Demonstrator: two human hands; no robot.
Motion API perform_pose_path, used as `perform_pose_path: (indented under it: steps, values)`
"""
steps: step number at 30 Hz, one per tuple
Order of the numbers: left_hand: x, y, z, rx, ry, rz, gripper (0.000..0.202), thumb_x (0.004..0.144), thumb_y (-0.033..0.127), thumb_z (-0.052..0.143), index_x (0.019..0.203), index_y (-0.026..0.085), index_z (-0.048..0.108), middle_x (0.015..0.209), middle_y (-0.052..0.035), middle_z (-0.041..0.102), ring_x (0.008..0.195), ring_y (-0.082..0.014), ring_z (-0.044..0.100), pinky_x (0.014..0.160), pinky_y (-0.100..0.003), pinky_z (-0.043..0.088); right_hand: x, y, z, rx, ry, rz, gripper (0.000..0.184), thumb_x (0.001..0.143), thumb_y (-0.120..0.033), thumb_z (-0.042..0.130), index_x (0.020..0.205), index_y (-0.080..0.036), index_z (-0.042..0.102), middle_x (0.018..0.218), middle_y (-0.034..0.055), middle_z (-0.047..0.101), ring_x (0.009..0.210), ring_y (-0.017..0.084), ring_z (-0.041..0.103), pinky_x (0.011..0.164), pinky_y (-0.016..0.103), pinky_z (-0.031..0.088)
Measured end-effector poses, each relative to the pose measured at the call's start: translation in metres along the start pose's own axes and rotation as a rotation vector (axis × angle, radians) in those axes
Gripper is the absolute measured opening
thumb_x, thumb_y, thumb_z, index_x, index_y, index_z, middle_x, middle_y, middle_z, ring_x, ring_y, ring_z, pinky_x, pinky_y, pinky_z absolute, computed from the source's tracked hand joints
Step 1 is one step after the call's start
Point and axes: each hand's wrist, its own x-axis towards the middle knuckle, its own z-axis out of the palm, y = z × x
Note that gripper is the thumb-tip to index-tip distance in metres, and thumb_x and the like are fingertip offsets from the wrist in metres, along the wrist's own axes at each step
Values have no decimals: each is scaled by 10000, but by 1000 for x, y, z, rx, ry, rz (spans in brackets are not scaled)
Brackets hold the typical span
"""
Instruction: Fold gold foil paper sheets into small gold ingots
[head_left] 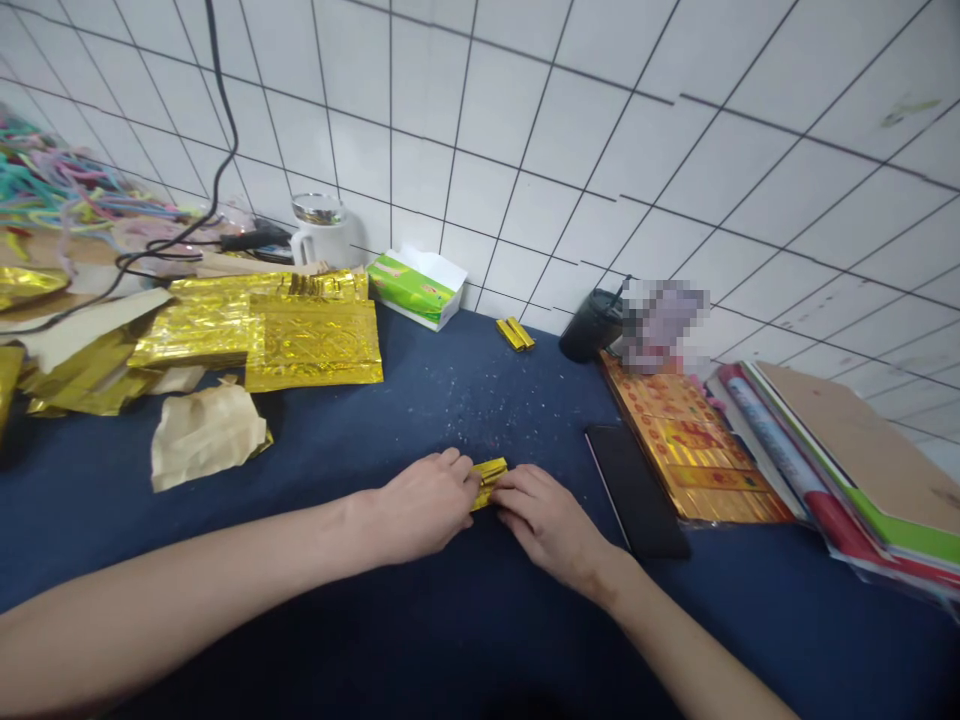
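Between my two hands is a small folded piece of gold foil paper [489, 482], low over the dark blue tabletop. My left hand [431, 505] is closed on its left end, with the fingertips curled out of sight. My right hand [544, 520] pinches the right end between thumb and fingers. Farther back, near the wall, lies a small folded gold foil piece [516, 334] with two rolled sides. Stacked gold foil sheets [315, 342] lie to the left, and a crumpled sheet [206, 435] rests pale side up in front of them.
A green tissue box [415, 288] and a white mug [322, 235] stand along the tiled wall. At right are a black cup [592, 325], a phone [636, 492], a packet of orange-gold paper [701, 440] and stacked folders [862, 460]. A black cable [225, 165] hangs at left.
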Motion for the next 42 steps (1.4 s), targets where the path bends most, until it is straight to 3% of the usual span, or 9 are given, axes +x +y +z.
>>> perform_pose_path:
  steps: [4,7,10,16,20,24,30,38,42]
  values:
    - [0,1,2,36,-25,29,226,808,174,473,989,82,575,905,-116,571,846,-232,510,737,-330,421,0,3,-4,-12,-29,-10,214,820,-66,457,945,-142,613,911,95,593,878,197,515,770,349,478]
    - [-1,1,1,35,-28,58,247,753,120,494,985,78,569,923,-119,568,845,-233,504,747,-335,422,-1,5,-4,-83,22,0,207,819,-82,465,920,-160,629,913,97,576,862,204,515,741,365,476]
    - [0,0,-2,9,-44,58,270,729,107,513,990,67,564,928,-123,567,841,-234,502,749,-333,426,-1,10,-2,-74,76,5,225,846,-87,431,882,-178,634,884,81,586,840,192,522,733,358,471]
    - [0,-1,-3,15,-60,61,288,732,97,510,1017,78,551,951,-110,567,854,-221,494,781,-324,424,2,15,0,58,51,34,213,839,-93,466,995,-169,590,921,64,613,861,178,517,781,348,460]
    - [0,-2,-3,5,-54,8,277,754,109,482,1023,86,545,914,-108,553,829,-227,496,730,-335,441,5,15,0,59,55,66,195,852,-100,457,897,-172,632,851,56,594,806,167,510,722,311,447]
    - [0,-1,-8,-19,-65,-52,265,735,111,496,990,105,565,903,-115,532,835,-240,489,721,-353,442,11,16,-4,23,-4,112,178,848,-108,477,802,-176,635,796,38,590,763,162,501,703,308,419]
    - [2,0,-13,-121,-146,-96,309,690,74,530,996,89,570,922,-120,539,866,-235,500,775,-343,445,25,21,-14,82,-138,236,91,813,-120,554,816,-192,611,779,-3,622,752,146,517,710,298,401]
    - [4,-3,-11,-214,-113,-114,324,707,45,501,1020,101,560,891,-105,574,821,-243,552,715,-347,476,37,22,-18,128,-227,339,142,785,-88,534,795,-197,625,774,-8,640,732,132,557,695,279,412]
    - [3,-3,-10,-268,-71,-146,219,790,105,457,979,118,567,867,-99,583,805,-239,566,701,-354,476,37,23,-20,127,-255,283,154,796,-105,531,785,-204,648,778,-5,638,761,137,562,728,287,412]
